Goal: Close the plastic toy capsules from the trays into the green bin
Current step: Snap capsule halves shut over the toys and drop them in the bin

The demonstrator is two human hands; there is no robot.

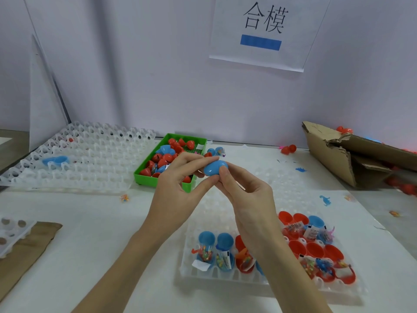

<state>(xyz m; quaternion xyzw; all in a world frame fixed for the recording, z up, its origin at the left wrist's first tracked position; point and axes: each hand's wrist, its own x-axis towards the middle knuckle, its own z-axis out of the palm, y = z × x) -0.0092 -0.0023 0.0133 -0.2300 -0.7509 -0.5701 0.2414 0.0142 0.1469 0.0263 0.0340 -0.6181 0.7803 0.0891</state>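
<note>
Illumination is bright, even and diffuse, apparently from overhead; no hard glare is recorded. Soft shadows lie beneath the green bin (144, 177) and under the forearms toward 6 o'clock. Wide-angle distortion bows the wall lines at 10 and 2 o'clock. The cardboard box (361, 154) at 3 o'clock is smeared and soft. Centre detail is moderately sharp; the whole frame carries a cool violet cast.
</note>
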